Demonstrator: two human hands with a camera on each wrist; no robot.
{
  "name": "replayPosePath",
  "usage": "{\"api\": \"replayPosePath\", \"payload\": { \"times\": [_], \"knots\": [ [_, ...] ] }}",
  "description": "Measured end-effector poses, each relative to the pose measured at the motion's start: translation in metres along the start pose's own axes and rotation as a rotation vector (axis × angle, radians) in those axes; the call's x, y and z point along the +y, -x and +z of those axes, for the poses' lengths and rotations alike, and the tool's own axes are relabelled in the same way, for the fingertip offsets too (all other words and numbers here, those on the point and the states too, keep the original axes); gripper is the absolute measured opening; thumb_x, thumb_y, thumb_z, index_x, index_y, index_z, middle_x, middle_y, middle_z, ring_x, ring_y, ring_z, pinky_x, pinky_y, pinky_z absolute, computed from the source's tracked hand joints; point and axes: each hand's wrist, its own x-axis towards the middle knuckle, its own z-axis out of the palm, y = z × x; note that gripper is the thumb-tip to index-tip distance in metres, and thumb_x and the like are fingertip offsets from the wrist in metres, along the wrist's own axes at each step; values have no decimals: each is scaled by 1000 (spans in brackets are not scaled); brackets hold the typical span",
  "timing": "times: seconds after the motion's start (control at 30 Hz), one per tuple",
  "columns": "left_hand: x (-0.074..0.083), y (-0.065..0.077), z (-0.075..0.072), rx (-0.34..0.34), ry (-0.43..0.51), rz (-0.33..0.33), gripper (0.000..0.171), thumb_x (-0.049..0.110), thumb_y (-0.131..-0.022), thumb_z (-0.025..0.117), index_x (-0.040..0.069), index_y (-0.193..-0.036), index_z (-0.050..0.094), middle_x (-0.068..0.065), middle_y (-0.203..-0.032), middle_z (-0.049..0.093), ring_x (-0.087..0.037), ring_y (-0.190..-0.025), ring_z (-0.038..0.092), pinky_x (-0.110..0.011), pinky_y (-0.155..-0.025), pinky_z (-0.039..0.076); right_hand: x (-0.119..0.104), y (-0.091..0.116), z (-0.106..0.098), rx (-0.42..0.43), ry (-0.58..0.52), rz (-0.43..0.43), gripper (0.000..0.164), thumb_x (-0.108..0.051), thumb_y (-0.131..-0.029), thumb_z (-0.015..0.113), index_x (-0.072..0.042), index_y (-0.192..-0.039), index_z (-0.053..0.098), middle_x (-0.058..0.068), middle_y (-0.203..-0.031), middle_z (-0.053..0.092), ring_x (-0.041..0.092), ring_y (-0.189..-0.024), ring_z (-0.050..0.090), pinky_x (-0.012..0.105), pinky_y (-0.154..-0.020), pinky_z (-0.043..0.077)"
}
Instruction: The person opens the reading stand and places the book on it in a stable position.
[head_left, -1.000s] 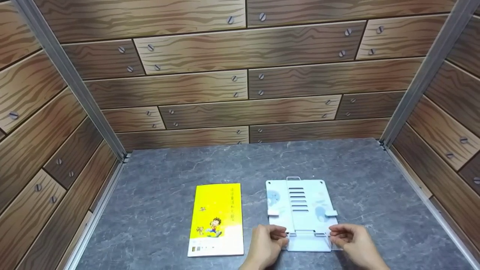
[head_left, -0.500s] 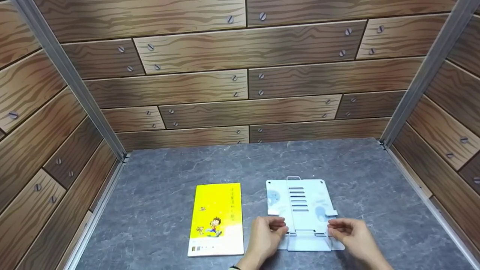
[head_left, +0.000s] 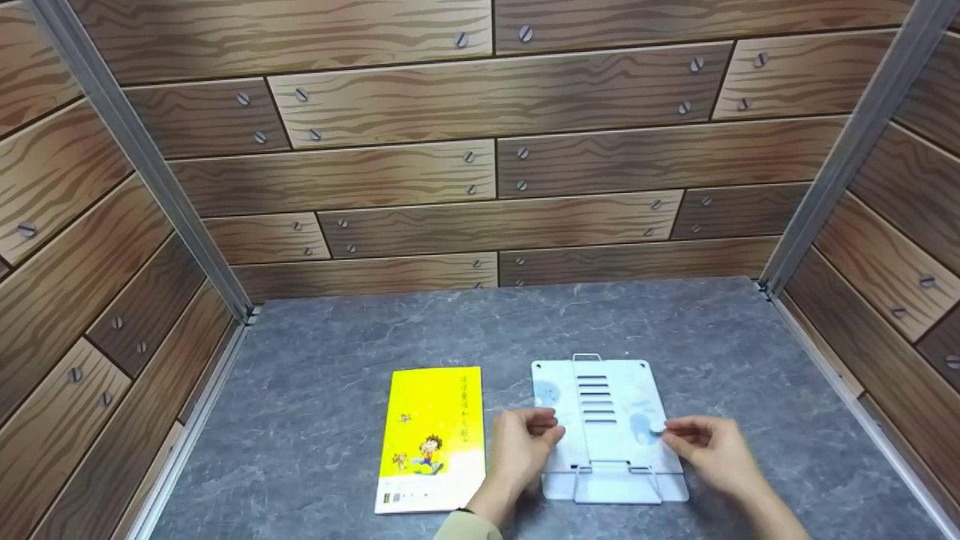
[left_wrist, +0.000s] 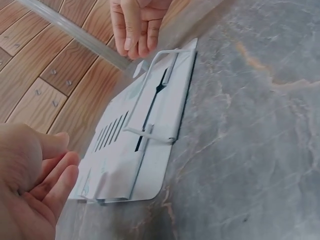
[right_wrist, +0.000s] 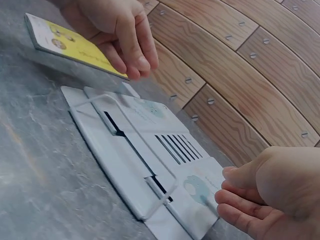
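A white book stand (head_left: 609, 446) with pale blue elephant prints and a row of slots lies flat on the table. Its front ledge carries a bent wire frame (left_wrist: 149, 90). My left hand (head_left: 519, 450) hovers at the stand's left edge, fingers loosely bent, close to a small white clip (right_wrist: 131, 90). At the opposite edge my right hand (head_left: 714, 454) has its fingertips beside the other clip (head_left: 658, 426); whether they touch it, I cannot tell. Neither hand visibly holds anything.
Left of the stand lies a yellow book (head_left: 433, 420) with a cartoon child on its cover. The grey marbled table (head_left: 330, 360) is bounded by wood-patterned walls (head_left: 420, 172) and metal corner posts (head_left: 817, 172).
Both hands have moved up along the stand's sides, from its front ledge to the side clips. The ledge is now uncovered. Stand and yellow book have stayed in place.
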Motion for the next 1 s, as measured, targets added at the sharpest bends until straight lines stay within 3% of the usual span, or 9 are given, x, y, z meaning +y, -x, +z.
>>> {"api": "replayPosePath", "payload": {
  "times": [0.13, 0.27, 0.6, 0.83, 1.0],
  "knots": [
    [0, -6, -4, 6, -14, 7, 18, 12, -82, 79, 10, -100, 76, 6, -86, 71, -4, -77, 65, -20, -71, 55, 2, -6, -5, 0, 15, -15, 26, -5, -87, 74, 10, -107, 69, 14, -94, 72, 17, -81, 67, 22, -70, 55],
    [-1, -13, -8, 23, -5, 24, 20, 10, -83, 78, 3, -102, 75, 2, -86, 71, -7, -77, 67, -20, -70, 55, 2, -12, -8, 11, 43, -4, 24, -5, -88, 72, 9, -108, 69, 14, -96, 71, 17, -83, 67, 22, -70, 55],
    [-6, -28, -17, 35, 13, 6, 21, 9, -84, 77, 1, -102, 73, -3, -92, 71, -11, -83, 66, -23, -74, 56, 3, -25, -18, 31, 70, 6, 26, -10, -89, 73, 7, -108, 70, 14, -98, 71, 17, -84, 67, 22, -69, 54],
    [-11, -38, -17, 42, 0, -39, 21, 10, -84, 76, 0, -103, 73, 0, -89, 70, -10, -83, 66, -24, -75, 56, 8, -36, -24, 20, 100, 19, 30, -13, -90, 72, 8, -111, 68, 16, -100, 71, 18, -87, 65, 22, -69, 54],
    [-14, -43, -15, 51, -3, -117, 21, 11, -85, 76, 2, -104, 74, 3, -88, 70, -10, -84, 66, -24, -73, 56, 13, -42, -27, -5, 16, 102, 37, -14, -91, 71, 11, -117, 64, 17, -105, 69, 16, -89, 66, 23, -74, 55]
  ]
}}
